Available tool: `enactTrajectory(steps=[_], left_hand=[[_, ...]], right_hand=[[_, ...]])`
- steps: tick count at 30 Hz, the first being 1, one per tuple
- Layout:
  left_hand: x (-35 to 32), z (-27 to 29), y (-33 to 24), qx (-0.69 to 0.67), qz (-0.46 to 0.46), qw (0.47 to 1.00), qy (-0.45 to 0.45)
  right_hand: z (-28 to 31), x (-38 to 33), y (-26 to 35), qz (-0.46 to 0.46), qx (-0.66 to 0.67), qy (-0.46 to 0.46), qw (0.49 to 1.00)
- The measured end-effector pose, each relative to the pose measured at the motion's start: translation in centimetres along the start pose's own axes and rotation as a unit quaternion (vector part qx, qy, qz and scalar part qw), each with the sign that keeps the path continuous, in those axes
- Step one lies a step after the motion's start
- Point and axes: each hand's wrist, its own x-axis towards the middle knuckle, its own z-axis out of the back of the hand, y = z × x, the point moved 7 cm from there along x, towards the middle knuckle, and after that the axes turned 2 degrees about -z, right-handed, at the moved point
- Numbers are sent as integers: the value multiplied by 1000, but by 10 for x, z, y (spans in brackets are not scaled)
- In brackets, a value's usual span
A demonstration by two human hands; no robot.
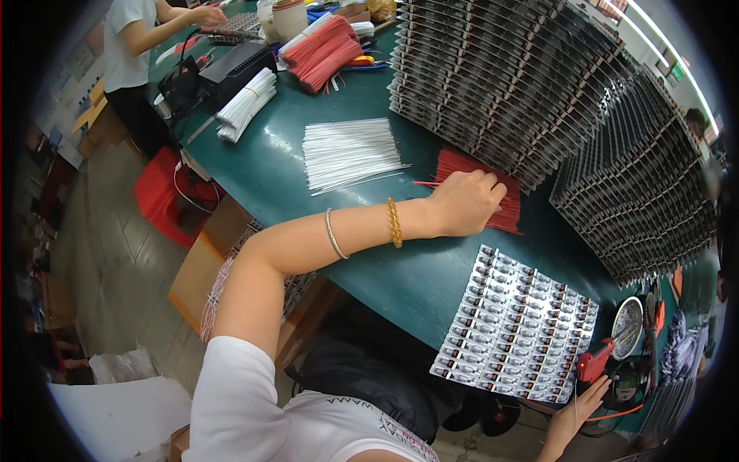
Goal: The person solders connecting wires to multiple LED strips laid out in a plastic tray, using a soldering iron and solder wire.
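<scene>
My left hand (467, 204) rests on a spread of red wires (504, 215), back of the hand up and fingers curled down into them. One red wire pokes out to the left from beneath it; the fingertips are partly hidden. At the lower right, my right hand (581, 408) has its fingers stretched out at the table's edge. Just beyond its fingertips is a red-handled tool (594, 362), perhaps a soldering gun. Between the hands lies a panel of small metal-cased parts (516, 327) in rows. White wires (350, 154) lie spread left of the red ones.
Tall stacks of similar panels (500, 77) rise at the back right. Bundles of white wires (246, 104) and red wires (323, 54) lie at the far left, near a black box (239, 69). A round metal dish (627, 327) stands beside the red tool. Another person (138, 46) works beyond.
</scene>
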Motion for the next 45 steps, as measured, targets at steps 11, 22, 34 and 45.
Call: enactTrajectory(steps=[11,22,34,45], left_hand=[[-8,4,-1,-26,-11,999,-24],[-10,16,-6,-86,-3,996,2],[-5,22,-14,-109,-14,994,27],[-3,12,-10,-86,-22,996,28]], right_hand=[[-5,-18,-5,-17,-34,-28,999],[15,-41,44,-28,33,14,999],[120,-63,95,34,258,82,962],[284,-59,45,90,179,-279,939]])
